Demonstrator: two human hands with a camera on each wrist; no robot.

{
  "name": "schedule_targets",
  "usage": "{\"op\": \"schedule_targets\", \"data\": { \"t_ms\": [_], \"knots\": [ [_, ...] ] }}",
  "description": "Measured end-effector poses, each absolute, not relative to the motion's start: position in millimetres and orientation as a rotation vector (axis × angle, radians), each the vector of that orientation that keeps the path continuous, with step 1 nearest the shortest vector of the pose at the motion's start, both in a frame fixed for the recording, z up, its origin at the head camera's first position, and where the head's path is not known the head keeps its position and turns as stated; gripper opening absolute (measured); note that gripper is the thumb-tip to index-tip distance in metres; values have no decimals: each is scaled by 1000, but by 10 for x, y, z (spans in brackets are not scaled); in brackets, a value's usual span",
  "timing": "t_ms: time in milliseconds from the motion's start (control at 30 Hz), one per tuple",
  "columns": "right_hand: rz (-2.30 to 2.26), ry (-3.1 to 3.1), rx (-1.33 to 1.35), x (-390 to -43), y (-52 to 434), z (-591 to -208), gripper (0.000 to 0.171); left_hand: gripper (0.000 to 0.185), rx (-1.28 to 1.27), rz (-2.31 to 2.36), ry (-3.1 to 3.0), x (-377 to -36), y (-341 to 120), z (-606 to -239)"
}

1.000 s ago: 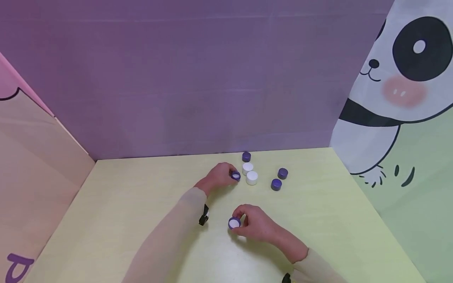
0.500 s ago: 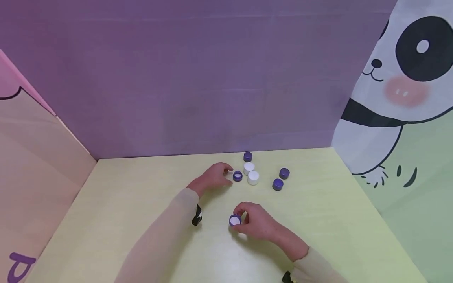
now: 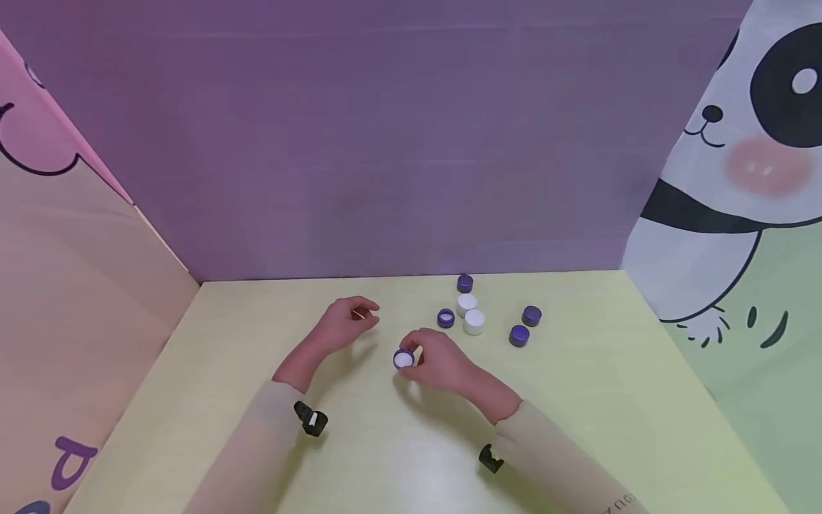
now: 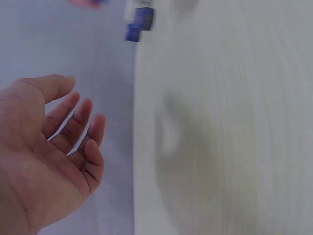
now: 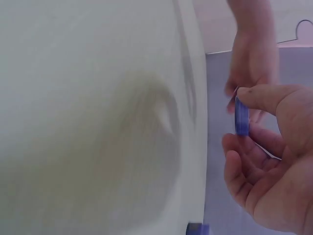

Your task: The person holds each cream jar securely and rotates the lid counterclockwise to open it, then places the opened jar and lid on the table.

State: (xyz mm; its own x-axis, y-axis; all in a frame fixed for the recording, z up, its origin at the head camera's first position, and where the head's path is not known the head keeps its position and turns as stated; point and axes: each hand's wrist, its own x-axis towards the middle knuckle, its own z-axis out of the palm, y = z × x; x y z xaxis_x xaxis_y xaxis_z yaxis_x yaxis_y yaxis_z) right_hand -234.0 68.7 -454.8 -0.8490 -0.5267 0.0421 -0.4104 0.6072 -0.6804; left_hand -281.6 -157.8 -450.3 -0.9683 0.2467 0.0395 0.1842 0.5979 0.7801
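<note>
My right hand (image 3: 439,360) pinches a purple bottle cap (image 3: 403,359) between thumb and fingers, its white inside facing the head camera. In the right wrist view that cap (image 5: 241,116) shows edge-on. To the left, my left hand (image 3: 340,326) is raised over the table with loosely bent fingers and nothing in them. The left wrist view has its palm (image 4: 44,161) turned up to the camera. Farther back lies another purple cap (image 3: 446,318) with its hollow side up, beside two white caps (image 3: 474,322).
One purple cap (image 3: 465,283) stands near the back edge, behind the white ones. Two more purple caps (image 3: 519,335) sit to the right. A purple panel (image 3: 398,143) rises behind the pale table (image 3: 359,457), with printed panels at both sides.
My left hand has let go of the hollow-side-up purple cap and drawn back to the left. The right hand has moved farther back over the table with its cap.
</note>
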Motion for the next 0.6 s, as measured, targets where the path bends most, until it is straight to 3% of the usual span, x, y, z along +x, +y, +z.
{"op": "schedule_targets", "data": {
  "t_ms": [267,600],
  "knots": [
    [-921,2779,-733,-2661,342,-4611,33,23,330,1360,2840,-2416,-1773,-4355],
    [-796,2829,-595,-2946,99,-4775,32,17,476,1378,2729,-1969,-1694,-4231]
  ]
}}
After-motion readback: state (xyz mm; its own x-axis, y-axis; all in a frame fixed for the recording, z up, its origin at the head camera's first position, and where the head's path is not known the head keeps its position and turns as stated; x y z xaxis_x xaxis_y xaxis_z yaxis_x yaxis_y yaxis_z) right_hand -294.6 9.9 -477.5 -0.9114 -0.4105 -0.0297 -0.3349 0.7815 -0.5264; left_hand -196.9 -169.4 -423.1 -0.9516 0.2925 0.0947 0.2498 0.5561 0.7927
